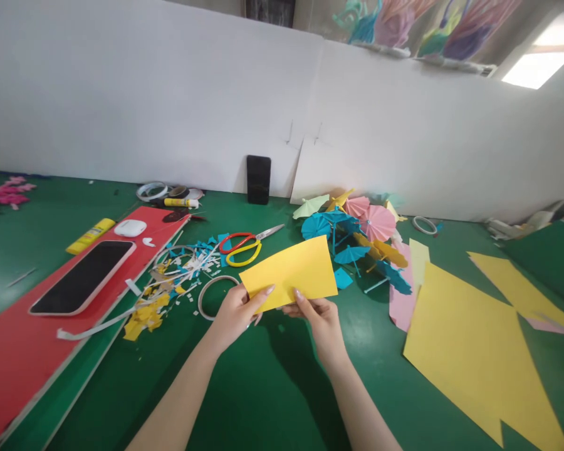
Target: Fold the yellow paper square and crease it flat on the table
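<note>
Two bare hands hold a yellow paper rectangle [289,272] just above a green counter [272,388], the left hand [235,313] and right hand [317,316] pinching its lower edge, fingers [263,293] closed on the sheet with thumbs on its near face; the other fingertips are hidden behind the paper. The forearms are cut off at the bottom edge. Behind the sheet lie red-and-yellow scissors [244,246], their handles partly covered by it, beside a litter of paper scraps [178,275] too small to sort. A tape ring [214,297] sits just left of the left hand. A phone [82,277] lies face up on a red board [23,351] that runs off the frame at left; a second dark phone [258,180] leans upright against the white partition [169,94]. Paper cocktail umbrellas [352,228] are heaped to the right, near large yellow sheets [479,351] cut off at the lower right. A yellow glue stick [90,236] carries writing too blurred to read. Coloured paper decorations [404,22] show dimly above the partition.
</note>
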`<state>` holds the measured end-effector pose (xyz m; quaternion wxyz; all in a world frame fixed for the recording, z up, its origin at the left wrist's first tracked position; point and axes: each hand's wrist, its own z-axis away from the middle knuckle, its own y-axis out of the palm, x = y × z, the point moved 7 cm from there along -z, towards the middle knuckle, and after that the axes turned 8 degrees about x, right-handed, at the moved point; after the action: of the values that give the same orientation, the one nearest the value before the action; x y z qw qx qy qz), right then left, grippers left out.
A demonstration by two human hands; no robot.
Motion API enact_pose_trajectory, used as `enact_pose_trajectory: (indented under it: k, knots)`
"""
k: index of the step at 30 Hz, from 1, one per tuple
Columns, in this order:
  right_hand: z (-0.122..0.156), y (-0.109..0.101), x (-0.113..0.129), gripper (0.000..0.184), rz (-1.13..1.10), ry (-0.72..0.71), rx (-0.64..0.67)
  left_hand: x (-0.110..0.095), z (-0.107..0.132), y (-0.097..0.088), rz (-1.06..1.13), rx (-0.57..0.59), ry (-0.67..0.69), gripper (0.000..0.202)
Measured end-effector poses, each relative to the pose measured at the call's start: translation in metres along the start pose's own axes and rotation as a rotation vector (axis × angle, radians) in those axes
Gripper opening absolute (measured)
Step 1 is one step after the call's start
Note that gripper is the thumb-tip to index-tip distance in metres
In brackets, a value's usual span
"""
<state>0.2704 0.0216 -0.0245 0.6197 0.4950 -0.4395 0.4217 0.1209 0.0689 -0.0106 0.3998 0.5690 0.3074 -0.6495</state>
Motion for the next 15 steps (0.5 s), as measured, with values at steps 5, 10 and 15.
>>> enact_pose_trajectory:
  k: [5,10,15]
  knots:
    - [-0.001,0.006,0.003,0.038,-0.025,0.02,0.093,-0.005,0.003,-0.001,0.037,-0.021,0.013,0.032]
    - [-0.01,-0.023,0.006,0.036,-0.084,-0.029,0.014,-0.002,0.004,-0.013,0.094,-0.062,0.012,0.03]
    - [-0.015,-0.073,0.024,0.039,-0.149,-0.216,-0.214,-0.004,0.004,-0.039,0.213,-0.172,0.084,0.035]
